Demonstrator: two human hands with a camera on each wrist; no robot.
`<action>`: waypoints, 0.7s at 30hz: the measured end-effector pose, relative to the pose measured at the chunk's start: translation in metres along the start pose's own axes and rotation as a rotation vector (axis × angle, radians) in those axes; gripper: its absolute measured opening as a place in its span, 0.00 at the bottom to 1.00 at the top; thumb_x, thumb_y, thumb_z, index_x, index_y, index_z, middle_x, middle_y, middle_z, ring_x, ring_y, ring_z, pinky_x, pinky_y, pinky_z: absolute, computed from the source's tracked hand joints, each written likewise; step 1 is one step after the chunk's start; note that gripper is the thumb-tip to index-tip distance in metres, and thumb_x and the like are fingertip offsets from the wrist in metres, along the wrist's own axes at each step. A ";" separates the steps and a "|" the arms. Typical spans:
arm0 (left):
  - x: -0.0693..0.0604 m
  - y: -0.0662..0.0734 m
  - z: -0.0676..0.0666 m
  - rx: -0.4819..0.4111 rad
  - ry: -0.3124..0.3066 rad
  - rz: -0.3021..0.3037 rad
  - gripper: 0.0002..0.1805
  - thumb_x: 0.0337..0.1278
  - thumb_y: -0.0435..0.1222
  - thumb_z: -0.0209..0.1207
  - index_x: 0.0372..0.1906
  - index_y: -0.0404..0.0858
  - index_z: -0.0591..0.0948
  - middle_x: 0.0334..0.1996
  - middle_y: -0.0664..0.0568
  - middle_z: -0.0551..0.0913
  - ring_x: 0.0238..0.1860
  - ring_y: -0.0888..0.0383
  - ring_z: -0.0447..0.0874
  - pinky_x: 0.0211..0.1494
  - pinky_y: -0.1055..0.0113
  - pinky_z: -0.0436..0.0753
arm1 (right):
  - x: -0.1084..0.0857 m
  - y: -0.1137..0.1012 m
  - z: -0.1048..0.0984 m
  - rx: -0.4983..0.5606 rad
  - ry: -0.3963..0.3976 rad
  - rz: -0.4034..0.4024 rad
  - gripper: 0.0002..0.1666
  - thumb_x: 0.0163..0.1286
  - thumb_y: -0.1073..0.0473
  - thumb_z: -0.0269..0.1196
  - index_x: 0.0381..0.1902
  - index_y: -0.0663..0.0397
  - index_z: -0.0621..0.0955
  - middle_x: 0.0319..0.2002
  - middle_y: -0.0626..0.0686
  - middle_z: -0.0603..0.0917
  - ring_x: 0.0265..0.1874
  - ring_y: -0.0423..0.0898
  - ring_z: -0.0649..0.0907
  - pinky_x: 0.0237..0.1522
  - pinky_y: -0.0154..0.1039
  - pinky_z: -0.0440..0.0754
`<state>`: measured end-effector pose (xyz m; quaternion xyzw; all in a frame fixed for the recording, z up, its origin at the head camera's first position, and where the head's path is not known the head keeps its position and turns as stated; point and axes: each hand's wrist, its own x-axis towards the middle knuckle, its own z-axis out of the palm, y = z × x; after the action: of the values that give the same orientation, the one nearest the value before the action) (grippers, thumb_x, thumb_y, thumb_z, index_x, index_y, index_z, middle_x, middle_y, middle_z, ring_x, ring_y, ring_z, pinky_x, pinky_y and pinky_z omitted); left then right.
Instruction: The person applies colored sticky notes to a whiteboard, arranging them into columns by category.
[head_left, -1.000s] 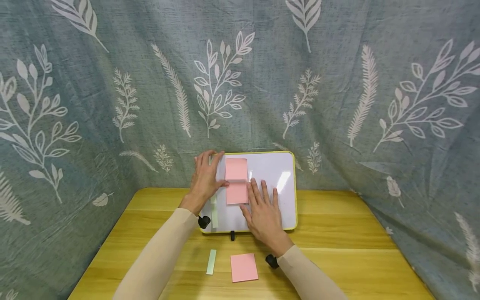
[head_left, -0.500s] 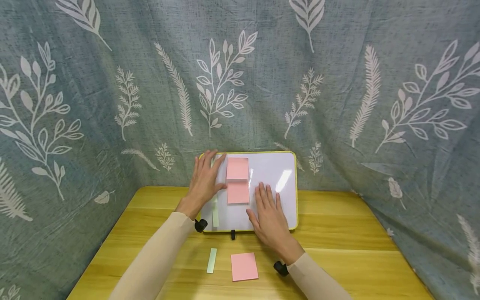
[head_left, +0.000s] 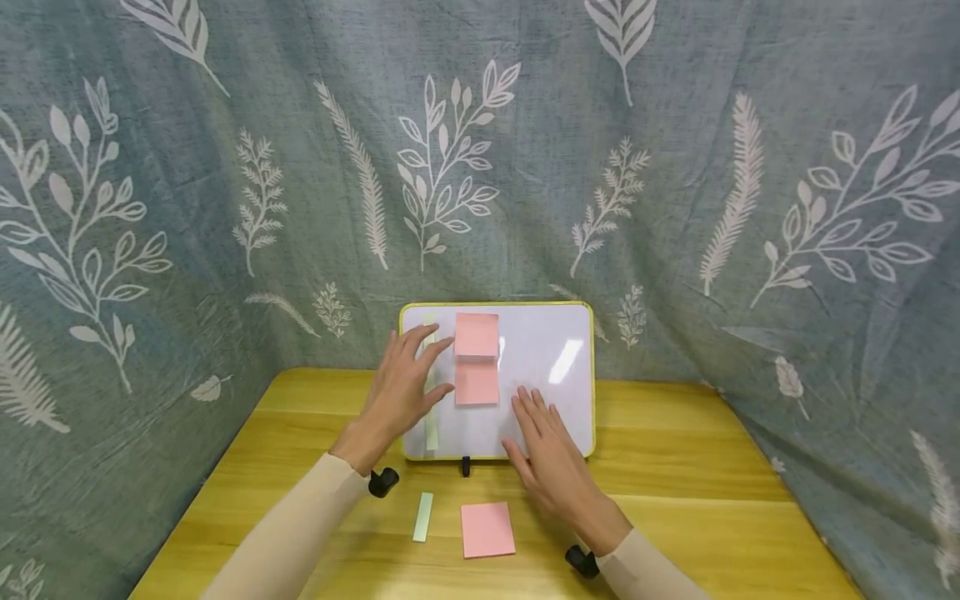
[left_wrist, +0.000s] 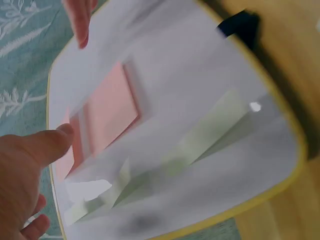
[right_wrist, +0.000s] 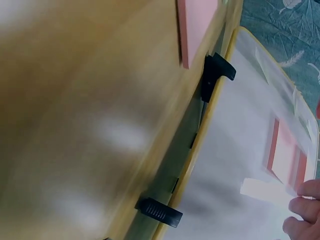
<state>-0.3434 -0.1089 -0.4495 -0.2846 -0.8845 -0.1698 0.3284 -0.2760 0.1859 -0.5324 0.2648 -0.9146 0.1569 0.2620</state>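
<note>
A small whiteboard [head_left: 540, 333] with a yellow frame leans upright on a stand. Two pink sticky notes, an upper one [head_left: 477, 335] and a lower one [head_left: 477, 383], are stuck on it one above the other. Pale green sticky strips [left_wrist: 207, 130] run down its left side, their loose ends lifting. In front of these strips is my left hand [head_left: 396, 387], fingers spread and bent slightly, holding nothing. My right hand [head_left: 553, 462] has straight fingers before the board's lower right. Whether either hand touches the board, I cannot tell.
On the wooden table [head_left: 675, 467] lie a pink sticky-note pad [head_left: 487, 530] and, to its left, a narrow green strip pad [head_left: 423, 517]. Black feet [right_wrist: 212, 72] hold the board's lower edge. A leaf-patterned curtain [head_left: 525, 250] hangs behind.
My left hand has come down and away from the board's top left edge. My right hand has drawn down and to the right, away from the lower pink note. Both notes stay in place.
</note>
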 end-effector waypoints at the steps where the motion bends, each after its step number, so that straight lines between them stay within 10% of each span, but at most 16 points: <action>1: -0.004 0.002 0.000 -0.011 0.007 0.019 0.43 0.62 0.42 0.88 0.80 0.42 0.83 0.82 0.38 0.77 0.83 0.33 0.76 0.89 0.22 0.69 | -0.002 0.000 0.000 0.008 -0.002 -0.006 0.43 0.90 0.52 0.67 0.90 0.69 0.68 0.91 0.68 0.68 0.91 0.69 0.69 0.89 0.71 0.70; 21: -0.083 0.038 0.006 -0.046 -0.087 0.161 0.29 0.67 0.46 0.85 0.69 0.47 0.90 0.67 0.48 0.91 0.69 0.45 0.90 0.74 0.45 0.90 | -0.028 -0.009 -0.014 0.107 -0.147 -0.147 0.41 0.89 0.51 0.69 0.91 0.58 0.70 0.88 0.62 0.74 0.85 0.61 0.79 0.78 0.60 0.87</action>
<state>-0.2706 -0.1088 -0.5058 -0.3691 -0.8681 -0.1506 0.2958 -0.2456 0.1959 -0.5356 0.3557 -0.8998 0.1659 0.1906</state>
